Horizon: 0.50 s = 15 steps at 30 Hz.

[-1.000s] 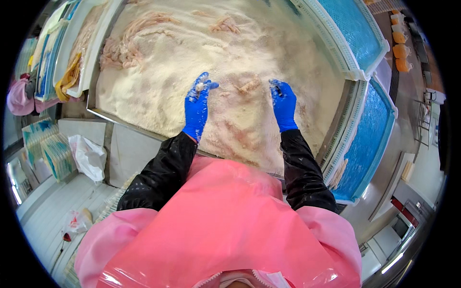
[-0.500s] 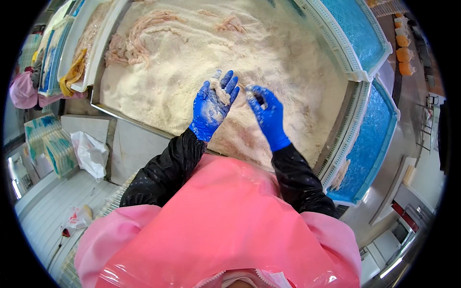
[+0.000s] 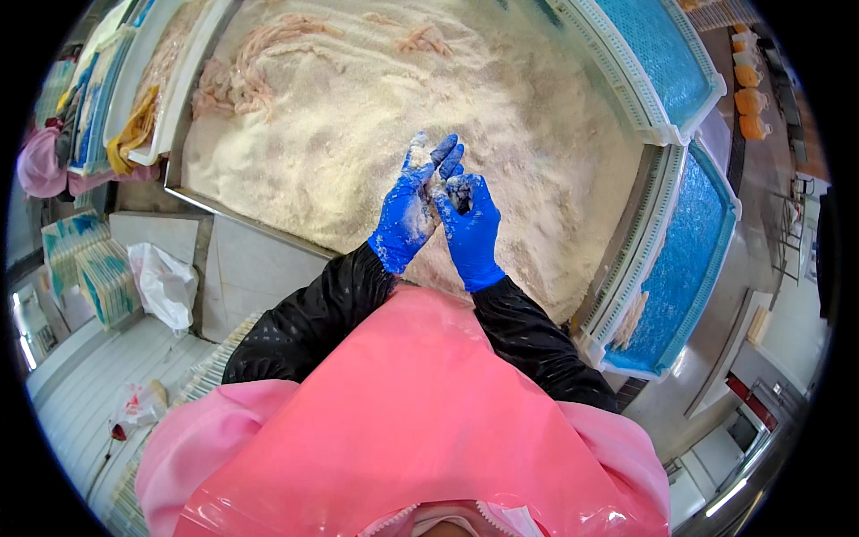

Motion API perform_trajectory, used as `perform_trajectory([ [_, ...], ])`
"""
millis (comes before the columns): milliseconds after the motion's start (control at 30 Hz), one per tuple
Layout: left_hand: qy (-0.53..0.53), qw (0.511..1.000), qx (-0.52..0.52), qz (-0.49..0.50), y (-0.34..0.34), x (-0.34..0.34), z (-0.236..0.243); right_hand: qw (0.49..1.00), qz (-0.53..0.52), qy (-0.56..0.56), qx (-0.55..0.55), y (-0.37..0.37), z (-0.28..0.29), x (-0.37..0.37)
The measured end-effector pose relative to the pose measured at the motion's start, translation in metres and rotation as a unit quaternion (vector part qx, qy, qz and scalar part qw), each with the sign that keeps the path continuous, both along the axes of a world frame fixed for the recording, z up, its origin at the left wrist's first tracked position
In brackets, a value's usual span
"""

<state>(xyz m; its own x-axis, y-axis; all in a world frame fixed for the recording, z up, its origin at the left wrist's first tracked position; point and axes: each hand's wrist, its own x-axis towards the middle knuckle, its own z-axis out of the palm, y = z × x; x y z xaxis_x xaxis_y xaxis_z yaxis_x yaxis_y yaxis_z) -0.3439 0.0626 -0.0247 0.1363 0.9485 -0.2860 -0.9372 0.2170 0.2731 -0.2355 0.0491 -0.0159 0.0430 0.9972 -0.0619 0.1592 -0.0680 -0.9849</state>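
Both my hands wear blue gloves dusted with pale crumbs, and they meet above a broad bed of crumbs (image 3: 537, 192). My left hand (image 3: 403, 222) is closed round a small crumb-coated strip of meat (image 3: 435, 186), its fingertips pointing away from me. From the right, my right hand (image 3: 472, 231) pinches at the same strip with thumb and curled fingers. The fingers hide much of the strip. Uncoated, pale pink meat strips (image 3: 234, 88) lie in a heap at the far left of the crumbs, and a smaller clump (image 3: 424, 40) rests farther back.
A metal rim (image 3: 246, 217) borders the crumb bed. Blue mesh-bottomed trays (image 3: 684, 268) with white edges stand along the right, one holding a coated strip (image 3: 631, 322). At the far left a white tub (image 3: 165, 76) has a yellow glove (image 3: 134, 134) over its edge.
My right hand has moved left and closed in on the strip. My left hand has shifted slightly right, and its fingers have drawn closer together. The hands, apart before, now touch.
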Motion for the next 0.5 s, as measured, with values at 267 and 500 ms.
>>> perform_trajectory([
  [267,-0.237,0.971,0.004,-0.039,0.0,0.0,0.014,0.987,-0.023,0.071,0.145,0.01,0.005,0.014],
  [500,0.245,0.969,0.01,0.023,-0.016,0.024,0.021,0.989,0.105,0.1,0.013,-0.005,-0.039,-0.017],
])
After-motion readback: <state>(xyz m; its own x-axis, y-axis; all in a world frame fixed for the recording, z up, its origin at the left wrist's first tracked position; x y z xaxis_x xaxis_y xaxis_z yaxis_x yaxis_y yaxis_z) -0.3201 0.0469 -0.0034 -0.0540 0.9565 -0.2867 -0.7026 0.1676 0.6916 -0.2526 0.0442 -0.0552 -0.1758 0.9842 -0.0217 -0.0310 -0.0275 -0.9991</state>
